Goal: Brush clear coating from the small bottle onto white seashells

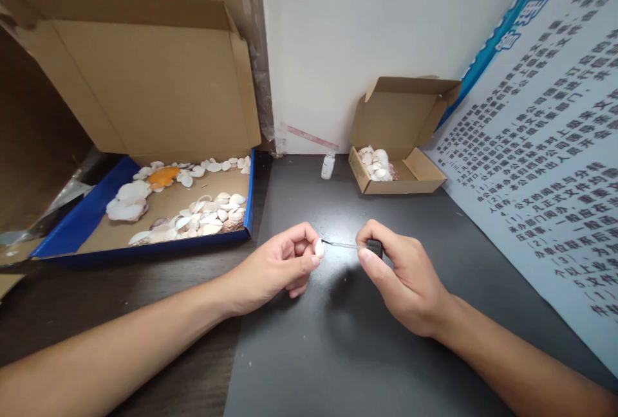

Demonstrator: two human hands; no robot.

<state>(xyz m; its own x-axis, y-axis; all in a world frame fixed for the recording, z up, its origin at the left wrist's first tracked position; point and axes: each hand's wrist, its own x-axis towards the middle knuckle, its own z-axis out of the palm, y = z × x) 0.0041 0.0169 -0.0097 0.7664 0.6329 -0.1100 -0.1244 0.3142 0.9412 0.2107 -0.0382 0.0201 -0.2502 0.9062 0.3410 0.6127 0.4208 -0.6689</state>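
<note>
My left hand [282, 259] pinches a small white shell [319, 248] between thumb and fingertips. Across from it, my right hand [403, 275] grips the black cap [374, 248] of a thin brush [340, 245]. The brush's dark tip points left and lies at the shell's edge; whether it touches, I cannot tell. Behind the hands stands a small clear bottle [327, 166] with a white label, upright on the dark table.
At left, an open blue cardboard box [250, 195] holds many shells and one orange scallop shell [163, 176]. A smaller brown box [403, 188] with white shells stands at back right. A printed sheet [541, 166] leans along the right side; a white wall [386, 24] rises behind.
</note>
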